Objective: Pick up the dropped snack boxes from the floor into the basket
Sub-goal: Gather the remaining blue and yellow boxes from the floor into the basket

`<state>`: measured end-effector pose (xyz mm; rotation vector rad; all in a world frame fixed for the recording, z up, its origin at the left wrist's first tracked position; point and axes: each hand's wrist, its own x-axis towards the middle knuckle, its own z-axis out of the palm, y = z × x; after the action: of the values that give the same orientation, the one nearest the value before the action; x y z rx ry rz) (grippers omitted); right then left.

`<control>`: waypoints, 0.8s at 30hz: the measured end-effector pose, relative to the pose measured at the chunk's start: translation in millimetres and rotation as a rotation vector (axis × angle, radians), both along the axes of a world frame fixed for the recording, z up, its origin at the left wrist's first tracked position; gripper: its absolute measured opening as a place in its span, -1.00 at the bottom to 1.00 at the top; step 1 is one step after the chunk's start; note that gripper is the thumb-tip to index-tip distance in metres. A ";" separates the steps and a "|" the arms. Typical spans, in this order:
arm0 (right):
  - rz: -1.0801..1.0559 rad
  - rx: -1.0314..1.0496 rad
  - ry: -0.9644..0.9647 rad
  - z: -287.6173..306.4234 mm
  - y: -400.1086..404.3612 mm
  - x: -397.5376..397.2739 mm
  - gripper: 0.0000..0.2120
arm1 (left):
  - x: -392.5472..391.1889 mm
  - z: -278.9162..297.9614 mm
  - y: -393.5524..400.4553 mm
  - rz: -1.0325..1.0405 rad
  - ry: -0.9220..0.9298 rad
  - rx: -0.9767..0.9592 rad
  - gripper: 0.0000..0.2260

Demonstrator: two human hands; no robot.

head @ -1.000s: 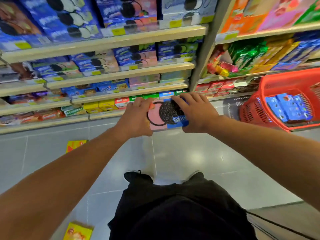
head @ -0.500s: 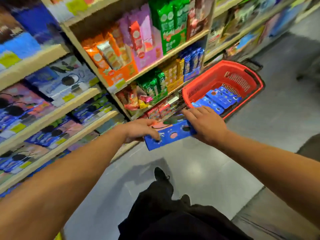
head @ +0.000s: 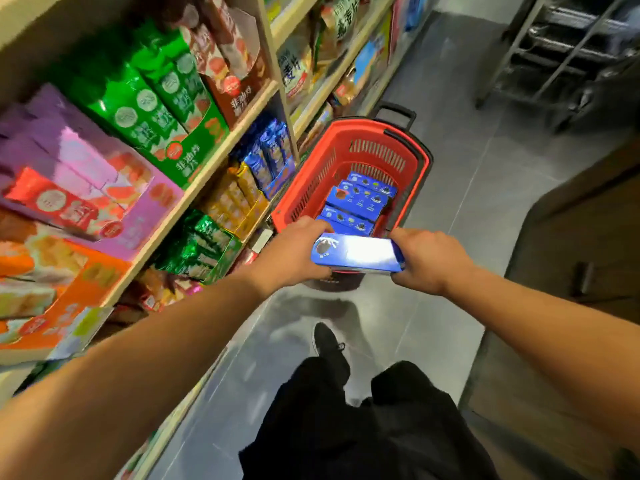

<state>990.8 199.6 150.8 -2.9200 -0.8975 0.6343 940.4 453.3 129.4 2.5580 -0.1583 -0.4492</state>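
Snack box (head: 356,253), blue, with a cookie print at its left end and glare across its top face: held level in the air between both hands, at the near rim of the red basket (head: 298,188) and partly over it. Left hand (head: 294,252): fingers curled round the box's left end, thumb side up. Right hand (head: 427,261): fingers curled round the box's right end, knuckles toward the camera. Head view only. Red basket: stands on the grey tiled floor (head: 446,188), just beside the base of the shelving (head: 221,157), its black handle (head: 396,110) at the far side. Inside the basket: several more blue boxes (head: 360,199), lying flat and overlapping in a row from the far wall toward the near rim. Shelving, left of the basket: stocked with green, purple, orange and gold snack packs. Near side of the basket, below the held box: one black shoe (head: 327,341) on the floor and dark trousers (head: 363,427). Far right of the basket: a metal rack (head: 554,46), blurred.
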 end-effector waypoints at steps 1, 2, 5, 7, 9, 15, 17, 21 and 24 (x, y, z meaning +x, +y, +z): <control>-0.013 -0.001 0.004 -2.7 0.6 10.1 -0.65 | 14.8 0.5 2.1 -0.012 -0.001 -0.001 -0.45; -0.038 0.001 0.017 -6.8 -0.1 24.9 -0.62 | 36.1 -0.6 2.1 -0.020 0.013 -0.010 -0.46; -0.092 0.013 0.072 -16.3 1.1 59.9 -0.54 | 82.8 -5.4 1.2 -0.020 0.038 -0.037 -0.43; -0.120 0.016 0.094 -26.3 3.0 85.9 -0.52 | 113.8 -16.1 1.5 -0.007 0.025 -0.058 -0.45; -0.142 0.022 0.103 -40.0 6.0 112.3 -0.51 | 145.7 -26.9 4.4 0.000 0.057 -0.054 -0.47; -0.179 0.052 0.203 -100.5 22.4 189.0 -0.57 | 228.0 -91.6 18.6 0.044 0.122 0.028 -0.47; -0.180 0.077 0.225 -117.1 27.6 203.9 -0.57 | 240.8 -109.8 22.4 0.043 0.134 0.052 -0.46; -0.142 0.040 0.296 -160.1 44.5 230.4 -0.58 | 259.4 -152.1 35.1 0.096 0.176 0.049 -0.45; -0.154 -0.008 0.343 -197.1 59.8 246.5 -0.54 | 271.0 -192.0 48.4 0.100 0.211 0.037 -0.46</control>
<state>1237.3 259.4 -46.2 -2.7259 -0.6263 1.0811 1211.4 501.7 -62.6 2.5207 0.0551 -0.6833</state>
